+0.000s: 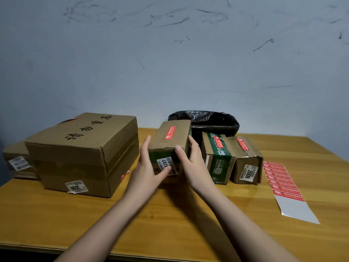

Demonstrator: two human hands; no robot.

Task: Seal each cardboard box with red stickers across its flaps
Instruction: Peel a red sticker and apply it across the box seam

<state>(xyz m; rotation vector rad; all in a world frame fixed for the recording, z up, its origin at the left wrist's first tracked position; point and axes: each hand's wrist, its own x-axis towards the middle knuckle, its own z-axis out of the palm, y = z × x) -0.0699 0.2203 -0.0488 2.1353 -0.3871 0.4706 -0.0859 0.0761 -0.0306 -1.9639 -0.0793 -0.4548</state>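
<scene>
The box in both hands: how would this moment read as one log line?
small box | held by left hand and right hand | red sticker on top | sticker sheet on table

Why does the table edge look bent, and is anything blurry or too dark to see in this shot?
Head view: the wide-angle lens bows the table edges. Light is soft and dim, without harsh glare; both hands cast a faint shadow beneath the held box. The black bag shows slight sheen but little detail. Small print on the sticker sheet is too soft to read.
</scene>
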